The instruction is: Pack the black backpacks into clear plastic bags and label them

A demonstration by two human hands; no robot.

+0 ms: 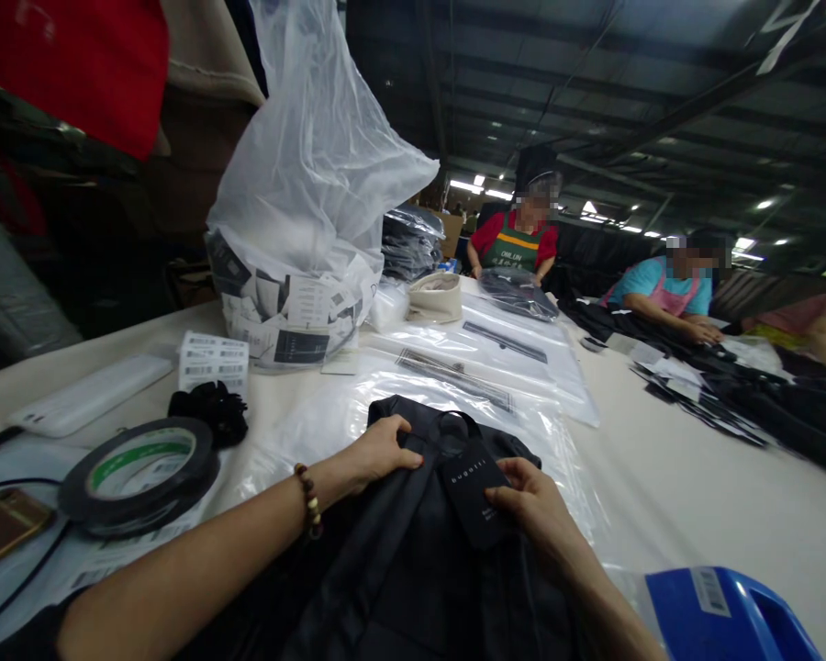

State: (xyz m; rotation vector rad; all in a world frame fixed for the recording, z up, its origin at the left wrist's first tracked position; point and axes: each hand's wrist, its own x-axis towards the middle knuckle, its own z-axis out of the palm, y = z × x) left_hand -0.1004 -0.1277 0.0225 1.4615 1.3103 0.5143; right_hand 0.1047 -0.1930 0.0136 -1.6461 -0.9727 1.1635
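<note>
A black backpack point(433, 578) lies in front of me at the table's near edge, its straps and top loop facing up. My left hand point(384, 452) grips the bag by a strap near the top, thumb on the fabric. Between the thumb and fingers of my right hand point(530, 500) is a black hang tag point(474, 491) with white lettering, lying over the bag just below the loop. Clear plastic bags point(378, 386) are spread flat on the table beyond the backpack.
At left are black tape rolls point(138, 473), a barcode label roll point(213, 363), a black scrunchie point(208, 413) and a phone point(6, 528). A plastic sack of tags point(295, 303) stands behind. A blue container point(722, 615) sits front right. Co-workers point(519, 239) work across the table.
</note>
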